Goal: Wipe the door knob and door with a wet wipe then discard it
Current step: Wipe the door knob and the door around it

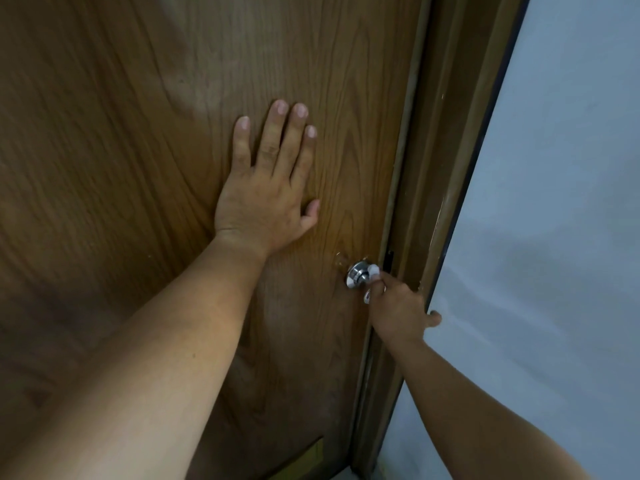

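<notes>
A brown wood-grain door [138,133] fills most of the view. My left hand [266,188] lies flat against it, fingers spread, above and left of the knob. The silver door knob [358,274] sits near the door's right edge. My right hand [398,306] is closed around the knob's outer end with a white wet wipe [373,270] pressed between fingers and metal. Only small bits of the wipe show above and below the fingers. The knob's round base plate stays visible.
A brown door frame [446,168] runs down the right side of the door. Beyond it is a pale bluish-white wall [561,237]. A strip of light floor shows at the bottom by the frame.
</notes>
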